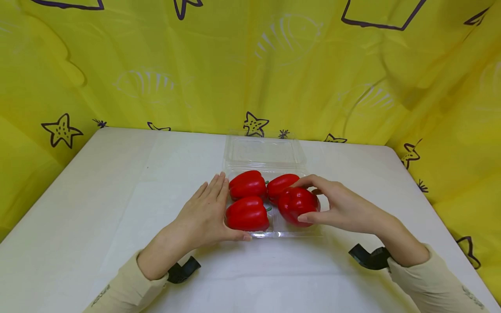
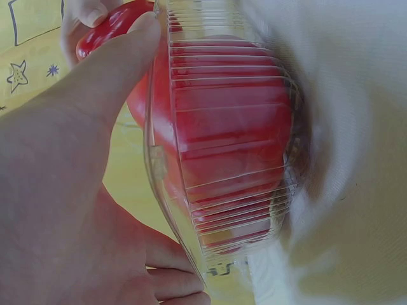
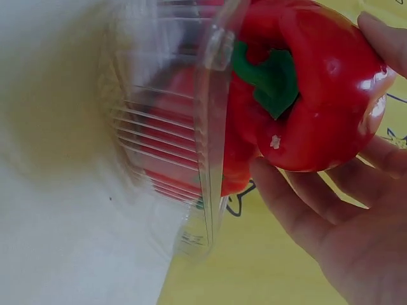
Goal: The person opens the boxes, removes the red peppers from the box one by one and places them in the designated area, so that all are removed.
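Note:
A clear plastic clamshell box (image 1: 281,229) sits on the table. Two red bell peppers lie in its left half, one at the back (image 1: 246,186) and one at the front (image 1: 247,214). Another red pepper (image 1: 278,186) lies at the back right. My right hand (image 1: 340,208) grips a fourth red pepper (image 1: 294,204) over the front right part of the box, thumb in front and fingers behind; its green stem (image 3: 280,79) shows in the right wrist view. Against the box's left side rests my left hand (image 1: 205,215), fingers straight, thumb (image 2: 137,51) along the front rim.
The box's clear lid (image 1: 266,151) lies folded back toward the rear of the white table (image 1: 117,187). A yellow patterned curtain (image 1: 219,65) hangs behind and along both sides. Black straps (image 1: 368,257) sit at the wrists.

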Available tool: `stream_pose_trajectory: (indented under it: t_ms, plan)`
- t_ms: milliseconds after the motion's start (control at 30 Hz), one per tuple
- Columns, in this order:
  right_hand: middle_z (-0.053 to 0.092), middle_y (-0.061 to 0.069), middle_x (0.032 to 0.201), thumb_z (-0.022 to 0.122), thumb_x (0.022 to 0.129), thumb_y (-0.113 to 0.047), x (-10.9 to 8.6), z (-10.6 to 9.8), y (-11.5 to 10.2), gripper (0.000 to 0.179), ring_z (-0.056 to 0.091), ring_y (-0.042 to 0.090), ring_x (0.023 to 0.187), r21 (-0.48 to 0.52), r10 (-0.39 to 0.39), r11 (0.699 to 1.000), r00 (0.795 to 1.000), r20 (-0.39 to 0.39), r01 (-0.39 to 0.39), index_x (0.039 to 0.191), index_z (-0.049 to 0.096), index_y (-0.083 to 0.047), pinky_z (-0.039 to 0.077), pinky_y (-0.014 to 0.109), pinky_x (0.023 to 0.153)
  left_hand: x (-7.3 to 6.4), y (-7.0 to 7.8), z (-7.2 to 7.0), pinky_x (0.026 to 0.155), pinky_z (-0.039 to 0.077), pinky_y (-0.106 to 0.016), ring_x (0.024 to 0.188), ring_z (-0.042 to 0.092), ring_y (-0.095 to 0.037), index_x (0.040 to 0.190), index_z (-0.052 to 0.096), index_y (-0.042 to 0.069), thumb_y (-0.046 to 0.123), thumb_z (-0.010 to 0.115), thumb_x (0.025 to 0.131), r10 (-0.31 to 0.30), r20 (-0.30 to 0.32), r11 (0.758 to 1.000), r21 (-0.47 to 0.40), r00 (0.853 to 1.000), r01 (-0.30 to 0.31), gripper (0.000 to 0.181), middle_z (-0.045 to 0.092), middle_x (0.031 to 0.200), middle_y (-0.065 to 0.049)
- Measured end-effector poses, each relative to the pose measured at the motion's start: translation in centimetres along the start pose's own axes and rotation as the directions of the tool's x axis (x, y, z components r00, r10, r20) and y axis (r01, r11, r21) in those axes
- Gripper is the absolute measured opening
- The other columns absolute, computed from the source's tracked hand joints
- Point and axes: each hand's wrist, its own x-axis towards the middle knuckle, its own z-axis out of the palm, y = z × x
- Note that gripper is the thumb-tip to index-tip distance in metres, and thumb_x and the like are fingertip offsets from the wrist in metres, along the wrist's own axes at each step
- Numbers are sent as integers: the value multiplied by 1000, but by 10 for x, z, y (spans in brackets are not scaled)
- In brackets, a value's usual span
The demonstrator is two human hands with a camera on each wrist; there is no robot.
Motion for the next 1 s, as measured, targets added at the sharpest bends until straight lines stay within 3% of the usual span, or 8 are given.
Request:
stream_pose_trajectory:
  t_ms: [333, 600, 767, 1000]
  plan:
    - [63, -6, 121, 81, 83, -29, -2, -8, -3, 56, 63, 11, 104, 8, 32, 999, 998, -52, -31, 129, 51, -19, 58, 25, 85, 1, 1, 0, 122, 23, -54, 153, 18, -36, 154, 23, -5, 80, 69, 66, 0, 6, 1000, -4, 1000, 0, 131, 20, 164, -21]
    - [57, -2, 134, 81, 83, -26, -4, -17, -1, 67, 60, 8, 107, -127, -49, 991, 989, -137, 31, 140, 49, -16, 54, 19, 90, 1, 1, 0, 123, 22, -54, 153, 18, -36, 155, 23, -4, 79, 70, 66, -2, 10, 1000, -17, 1000, 3, 130, 20, 164, -21]
    - [58, -4, 131, 84, 80, -22, -4, -20, 1, 71, 56, 5, 104, -211, -91, 976, 979, -182, 51, 142, 51, -14, 55, 18, 80, 1, 1, 0, 123, 22, -53, 153, 17, -36, 155, 22, -4, 79, 70, 67, -6, 15, 1000, -18, 1000, 6, 131, 19, 164, -20]
    - [57, -1, 128, 86, 77, -14, -3, -25, 4, 66, 56, 10, 101, -232, -73, 973, 970, -234, 18, 136, 56, -12, 55, 21, 71, 1, 0, 0, 123, 22, -53, 153, 17, -36, 155, 22, -4, 79, 70, 67, -8, 17, 1000, -19, 1000, 9, 131, 19, 164, -21]
